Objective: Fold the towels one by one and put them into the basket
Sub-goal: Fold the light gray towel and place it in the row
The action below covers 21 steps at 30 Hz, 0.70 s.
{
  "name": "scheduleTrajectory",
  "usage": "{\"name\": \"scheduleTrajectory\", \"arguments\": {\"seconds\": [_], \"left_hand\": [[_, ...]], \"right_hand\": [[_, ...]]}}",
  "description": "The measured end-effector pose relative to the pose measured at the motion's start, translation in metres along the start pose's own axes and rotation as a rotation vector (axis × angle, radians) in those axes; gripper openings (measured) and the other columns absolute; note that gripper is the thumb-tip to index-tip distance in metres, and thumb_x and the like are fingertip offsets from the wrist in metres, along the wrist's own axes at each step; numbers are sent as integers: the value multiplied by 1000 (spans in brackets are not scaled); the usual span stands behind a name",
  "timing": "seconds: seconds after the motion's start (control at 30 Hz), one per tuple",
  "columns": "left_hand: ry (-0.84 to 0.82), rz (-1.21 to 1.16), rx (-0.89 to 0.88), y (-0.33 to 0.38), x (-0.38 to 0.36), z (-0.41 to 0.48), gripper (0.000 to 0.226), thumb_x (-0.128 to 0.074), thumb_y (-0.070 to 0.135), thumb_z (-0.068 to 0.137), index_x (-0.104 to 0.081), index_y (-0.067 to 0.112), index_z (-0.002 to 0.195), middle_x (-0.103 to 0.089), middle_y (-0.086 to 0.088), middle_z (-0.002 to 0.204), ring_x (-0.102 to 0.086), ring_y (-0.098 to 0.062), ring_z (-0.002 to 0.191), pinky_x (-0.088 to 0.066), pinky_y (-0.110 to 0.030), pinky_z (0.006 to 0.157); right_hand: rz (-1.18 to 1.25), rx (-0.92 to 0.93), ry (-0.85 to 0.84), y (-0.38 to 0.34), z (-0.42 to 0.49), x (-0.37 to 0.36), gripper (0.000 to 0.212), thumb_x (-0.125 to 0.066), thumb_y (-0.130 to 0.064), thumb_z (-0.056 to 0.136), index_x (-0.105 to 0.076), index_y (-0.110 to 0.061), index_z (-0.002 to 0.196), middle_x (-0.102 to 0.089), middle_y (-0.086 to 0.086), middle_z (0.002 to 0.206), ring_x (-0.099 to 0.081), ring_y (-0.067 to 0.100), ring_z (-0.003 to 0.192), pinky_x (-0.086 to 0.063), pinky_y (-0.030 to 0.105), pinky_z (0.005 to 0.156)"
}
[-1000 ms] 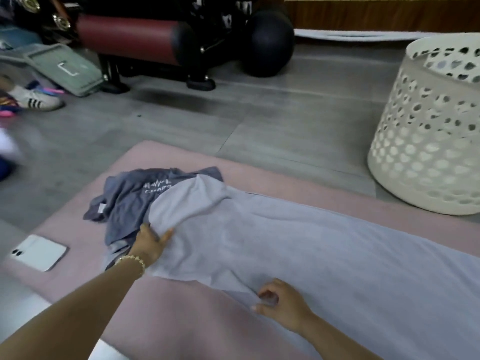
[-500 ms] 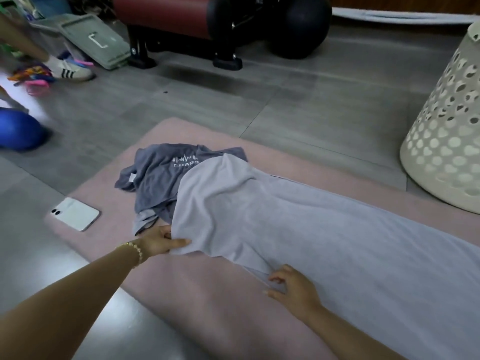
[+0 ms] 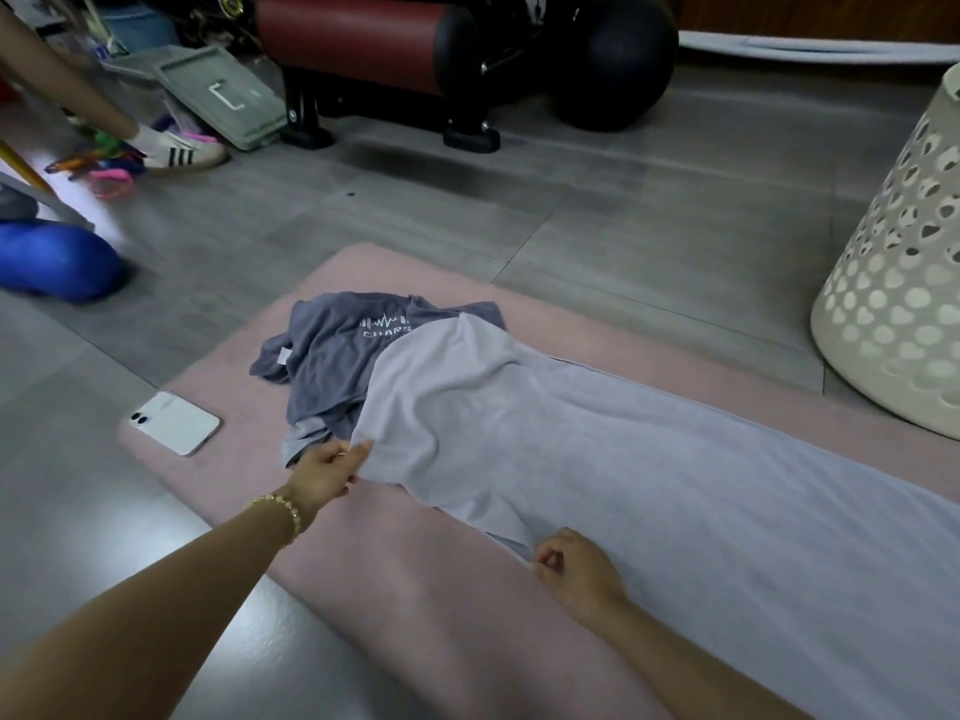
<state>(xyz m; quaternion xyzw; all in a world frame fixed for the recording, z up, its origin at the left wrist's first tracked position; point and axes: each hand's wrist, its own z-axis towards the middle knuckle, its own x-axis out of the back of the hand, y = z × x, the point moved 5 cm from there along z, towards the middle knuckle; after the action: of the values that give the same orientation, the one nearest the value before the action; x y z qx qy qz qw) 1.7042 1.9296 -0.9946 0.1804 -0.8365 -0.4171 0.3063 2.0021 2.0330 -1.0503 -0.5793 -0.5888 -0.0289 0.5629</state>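
I have the left hand (image 3: 324, 472) pinching the near left corner of the pale lilac towel (image 3: 649, 459) between thumb and fingers, with that corner raised slightly off the pink mat (image 3: 405, 589). My right hand (image 3: 576, 569) sits further along the same near edge, fingers curled, thumb and forefinger nipping the hem where the cloth bunches into a small fold.

The towel itself lies lengthwise on the mat, running from the hands away to the right and out of view at the lower right. Its far left end drapes over a dark grey printed cloth (image 3: 332, 356), which lies crumpled on the mat with white lettering facing up. A beaded bracelet (image 3: 283, 511) circles my left wrist.

The white perforated laundry basket (image 3: 898, 283) stands on the grey floor off the right side of the mat, well apart from both hands; I cannot see into it.

A white phone (image 3: 174, 422) lies face down at the left edge of the mat, near the left hand. Beyond the mat I see a black exercise ball (image 3: 608, 54) beside a dark red padded roller (image 3: 353, 39), a blue ball (image 3: 52, 262) at the far left, and another person's striped sneaker (image 3: 176, 150).
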Motion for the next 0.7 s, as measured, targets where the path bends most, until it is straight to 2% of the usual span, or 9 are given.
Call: {"name": "scheduleTrajectory", "arguments": {"seconds": [0.07, 0.17, 0.23, 0.33, 0.4, 0.47, 0.57, 0.63, 0.7], "left_hand": [[83, -12, -53, 6, 4, 2, 26, -57, 34, 92, -59, 11, 81, -55, -2, 79, -51, -16, 77, -44, -23, 69], [186, -138, -69, 1, 8, -1, 27, -54, 31, 94, -59, 5, 87, -54, -6, 79, -51, -18, 75, -49, -28, 68], [207, 5, -72, -11, 11, -6, 33, -50, 33, 96, -57, 6, 78, -51, -7, 69, -48, -21, 67, -46, -32, 63], [151, 369, 40, -39, 22, -11, 50, -41, 40, 98, -56, 5, 66, -49, -6, 53, -46, -23, 54, -41, -31, 63], [147, 531, 97, -47, 31, -9, 53, -37, 42, 98, -63, 2, 76, -60, -14, 67, -55, -29, 64, -42, -31, 68], [241, 604, -3, -30, 33, 2, 46, -39, 37, 99, -63, 0, 86, -63, -18, 84, -58, -33, 81, -38, -31, 71], [339, 483, -274, 31, 11, 18, 30, -47, 32, 97, -59, 6, 87, -58, -8, 86, -53, -26, 85, -40, -35, 75], [291, 473, -438, 74, -16, 33, 23, -50, 34, 95, -62, 14, 97, -59, -5, 94, -56, -26, 90, -42, -34, 81], [200, 504, -507, 108, -49, 45, 30, -51, 33, 95, -62, 14, 115, -57, -9, 112, -54, -28, 106, -41, -33, 90]], "right_hand": [[137, 123, -193, -15, -11, -2, 26, -69, -22, 84, -57, -34, 64, -55, -20, 55, -50, -3, 55, -34, 9, 57], [173, 243, -512, -32, -35, -18, 4, -71, -26, 82, -70, -29, 80, -54, -28, 50, -48, -6, 53, -35, 7, 60], [147, 254, -579, -30, -44, -34, 10, -71, -28, 81, -70, -31, 71, -56, -28, 52, -51, -6, 56, -37, 7, 62], [151, 178, -531, -21, -40, -47, 21, -70, -27, 82, -63, -32, 62, -57, -27, 52, -53, -7, 55, -38, 6, 61], [266, 88, -478, -18, -26, -41, 21, -68, -18, 85, -60, -30, 70, -60, -19, 54, -53, -8, 55, -40, 7, 59], [358, 43, -385, -17, -4, -21, 22, -66, -9, 86, -60, -27, 75, -62, -17, 56, -54, -9, 57, -41, 8, 61], [426, 26, -234, -21, 33, 32, 16, -67, -8, 86, -63, -21, 77, -63, -15, 65, -56, -10, 59, -43, 7, 64], [471, 24, -130, -25, 59, 66, 11, -67, -8, 86, -65, -17, 80, -63, -10, 74, -57, -6, 64, -43, 5, 64], [508, 9, -12, -26, 82, 94, 3, -66, -8, 87, -68, -10, 87, -64, -6, 80, -56, -1, 69, -42, 3, 62]]}}
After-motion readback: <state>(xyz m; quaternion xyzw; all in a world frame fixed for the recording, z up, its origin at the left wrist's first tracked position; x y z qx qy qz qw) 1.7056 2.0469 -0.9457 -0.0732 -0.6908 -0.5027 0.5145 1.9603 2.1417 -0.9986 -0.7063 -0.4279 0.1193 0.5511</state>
